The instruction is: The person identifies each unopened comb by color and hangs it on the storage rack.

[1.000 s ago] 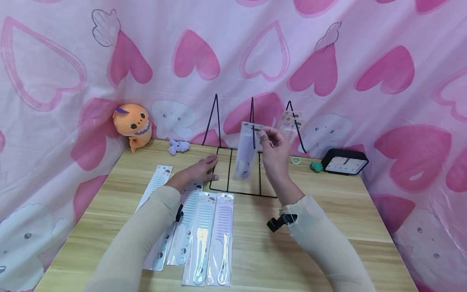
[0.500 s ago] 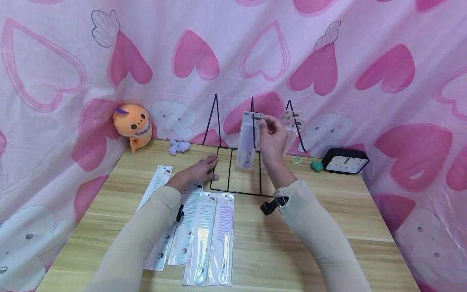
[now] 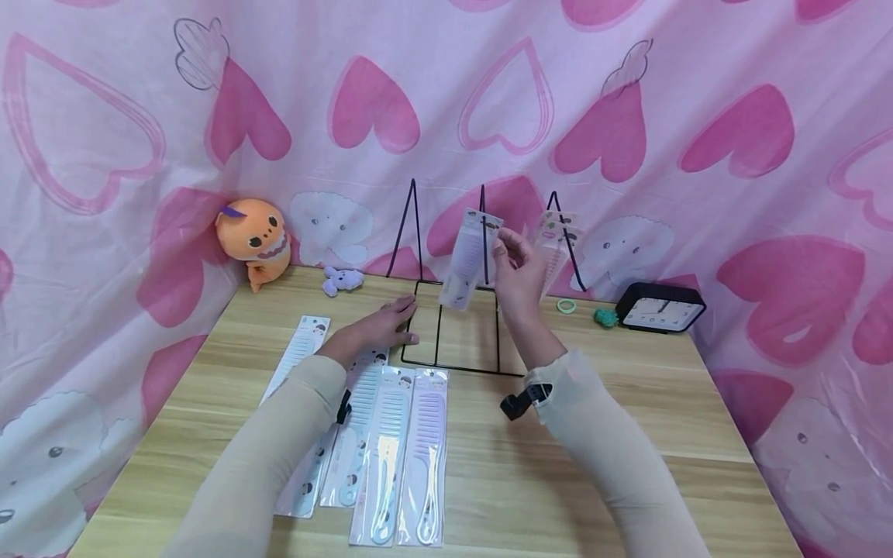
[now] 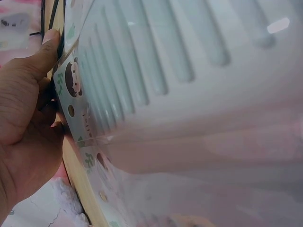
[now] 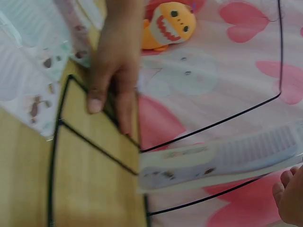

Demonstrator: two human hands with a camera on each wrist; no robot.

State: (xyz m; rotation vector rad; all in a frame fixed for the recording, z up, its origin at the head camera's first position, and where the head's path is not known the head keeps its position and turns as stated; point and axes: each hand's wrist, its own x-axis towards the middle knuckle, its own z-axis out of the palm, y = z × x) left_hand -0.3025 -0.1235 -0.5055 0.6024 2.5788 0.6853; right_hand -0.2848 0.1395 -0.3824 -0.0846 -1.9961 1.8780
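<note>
A black wire display rack [image 3: 469,370] lies with its base on the table and its prongs rising behind. My left hand [image 3: 384,324] holds the base's left side, thumb and fingers on either side of the wire. A packaged lilac comb [image 3: 466,260] hangs tilted at the middle prong; it also shows in the right wrist view. Beside its upper right edge is my right hand [image 3: 519,271], fingers bent and seemingly just apart from the package. More comb packages [image 3: 560,232] hang at the right prong, partly behind that hand.
Several packaged combs [image 3: 429,457] lie on the table [image 3: 600,480] in front of the rack, partly under the left arm. An orange plush toy [image 3: 253,236] and a small purple toy [image 3: 342,280] stand back left. A green ring [image 3: 566,306], a green clip [image 3: 605,318] and a black clock [image 3: 661,308] are right.
The right hand has lifted the packaged comb along the middle prong, then moved slightly away from it. The package's lower end has swung left. The left hand has stayed on the rack.
</note>
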